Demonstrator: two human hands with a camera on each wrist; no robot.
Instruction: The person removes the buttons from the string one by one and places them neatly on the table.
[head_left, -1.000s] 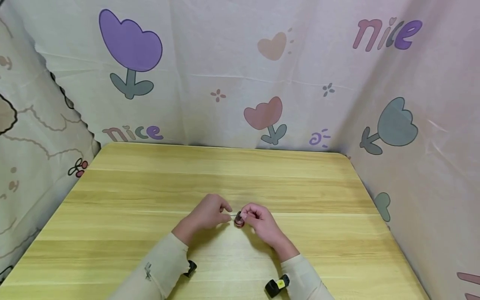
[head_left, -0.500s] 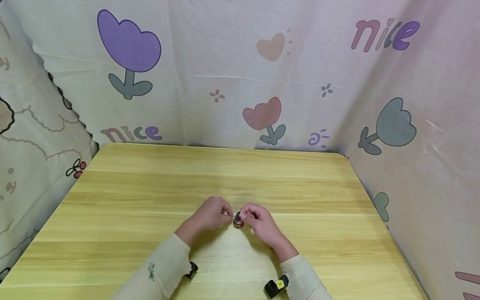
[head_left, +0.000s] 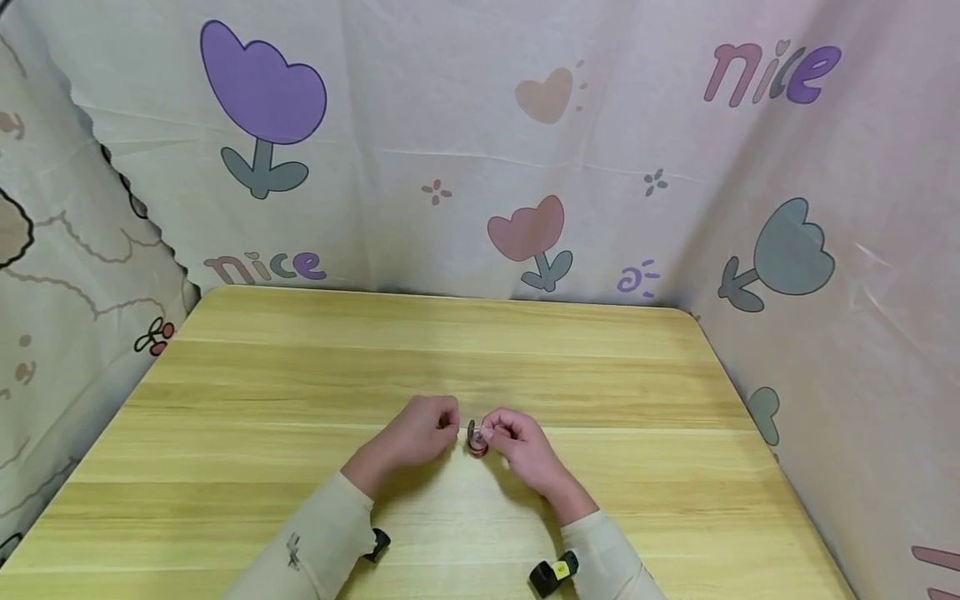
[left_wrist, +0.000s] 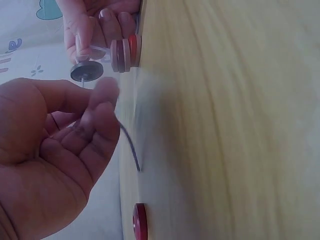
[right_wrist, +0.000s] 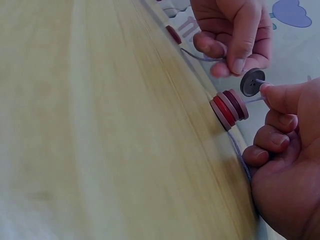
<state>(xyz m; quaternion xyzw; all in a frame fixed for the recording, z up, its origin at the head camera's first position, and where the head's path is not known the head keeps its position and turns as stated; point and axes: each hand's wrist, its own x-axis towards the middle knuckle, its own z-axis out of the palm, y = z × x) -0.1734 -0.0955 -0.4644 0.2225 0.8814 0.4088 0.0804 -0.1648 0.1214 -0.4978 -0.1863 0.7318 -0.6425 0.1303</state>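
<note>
My right hand point(head_left: 527, 450) pinches a thin grey cord between thumb and index finger. Right beside those fingertips a dark four-hole button point(right_wrist: 252, 82) is threaded on the cord, tilted. Below it, a stack of several red, pink and maroon buttons point(right_wrist: 229, 109) stands on edge near the table surface, the cord running through it. To the left, my left hand point(head_left: 416, 429) pinches the cord on the other side of the dark button point(left_wrist: 87, 71); a length of cord point(left_wrist: 131, 145) hangs from its fingers. The two hands are apart.
A separate red button point(left_wrist: 140, 221) lies on the wooden table point(head_left: 450, 333), past the left hand. Patterned cloth point(head_left: 420, 100) hangs behind the table and along both sides. A black device point(head_left: 553, 573) is at the right wrist.
My left hand has moved closer to the buttons and then back left, its fingers closing together. The dark button now shows to the left of my right fingertips. My right hand has stayed in place.
</note>
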